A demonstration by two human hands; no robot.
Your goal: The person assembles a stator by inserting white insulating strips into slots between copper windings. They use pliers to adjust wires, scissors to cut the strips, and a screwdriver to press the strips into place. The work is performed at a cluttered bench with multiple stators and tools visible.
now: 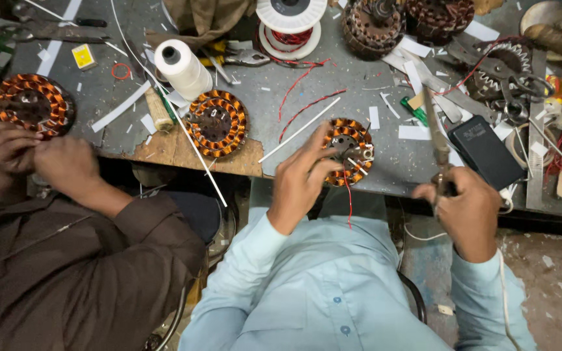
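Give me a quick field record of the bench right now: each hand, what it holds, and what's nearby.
left hand: fingers on a copper-wound stator at the bench edge
right hand: gripping the handles of long scissors, blades pointing away across the bench
red wire: hangs from the stator over the light blue shirt
black box: beside the scissors
co-worker's hands: together at the bench edge, near another wound stator
spare stator: lies untouched mid-bench
white thread cone: on its side behind it
bench: grey, littered with paper strips
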